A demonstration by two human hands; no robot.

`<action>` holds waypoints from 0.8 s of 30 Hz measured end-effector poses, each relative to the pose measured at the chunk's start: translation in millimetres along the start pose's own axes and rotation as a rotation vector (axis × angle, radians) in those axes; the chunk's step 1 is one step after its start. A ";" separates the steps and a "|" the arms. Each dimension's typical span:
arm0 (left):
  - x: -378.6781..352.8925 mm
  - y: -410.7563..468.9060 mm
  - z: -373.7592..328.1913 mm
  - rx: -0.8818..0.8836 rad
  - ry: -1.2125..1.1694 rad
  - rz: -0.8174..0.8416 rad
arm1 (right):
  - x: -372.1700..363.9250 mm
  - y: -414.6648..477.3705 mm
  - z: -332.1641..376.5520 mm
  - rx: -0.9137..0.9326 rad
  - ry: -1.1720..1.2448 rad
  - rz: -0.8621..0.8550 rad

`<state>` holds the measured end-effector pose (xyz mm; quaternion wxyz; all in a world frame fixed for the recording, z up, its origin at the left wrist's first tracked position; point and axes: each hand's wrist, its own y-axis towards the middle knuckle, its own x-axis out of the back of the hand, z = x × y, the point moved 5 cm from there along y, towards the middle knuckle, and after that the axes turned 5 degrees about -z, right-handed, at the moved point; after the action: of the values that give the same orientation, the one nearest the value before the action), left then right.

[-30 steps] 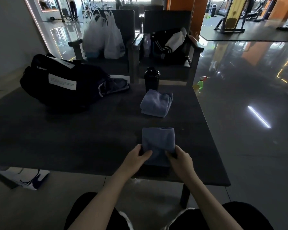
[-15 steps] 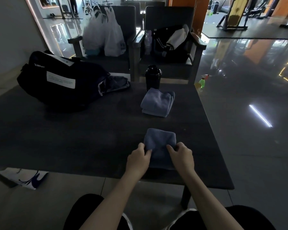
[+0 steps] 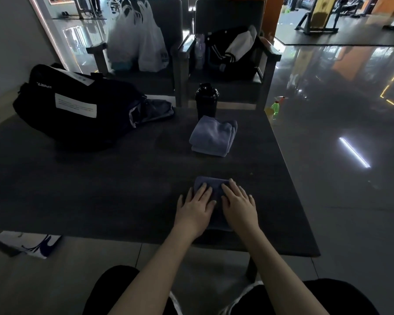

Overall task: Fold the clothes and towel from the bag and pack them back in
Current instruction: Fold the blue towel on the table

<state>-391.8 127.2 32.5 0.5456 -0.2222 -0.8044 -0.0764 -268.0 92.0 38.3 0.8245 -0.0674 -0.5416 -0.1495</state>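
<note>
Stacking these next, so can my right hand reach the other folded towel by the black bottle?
Probably yes. The right hand lies flat on the near cloth, holding nothing, and nothing stands on the table between it and the other folded towel. The black bottle stands behind that towel, out of the way.

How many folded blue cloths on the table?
2. Near cloth under the left hand and right hand; far cloth in front of the black bottle. The bag may hide more.
</note>
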 end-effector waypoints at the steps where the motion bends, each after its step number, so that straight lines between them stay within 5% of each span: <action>1: -3.0 0.3 1.2 0.004 -0.004 0.010 | -2.6 -0.6 -2.5 -0.004 0.009 0.006; 14: 3.5 11.4 -2.5 0.010 0.106 0.045 | -7.8 0.0 -8.8 -0.011 0.060 0.107; 24: -5.9 26.2 5.0 0.045 0.027 -0.078 | -11.3 15.6 -11.2 0.008 0.033 0.099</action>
<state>-382.7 150.8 22.0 0.5578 -0.1772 -0.8067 -0.0823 -257.4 105.7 24.3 0.8400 -0.0882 -0.5244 -0.1076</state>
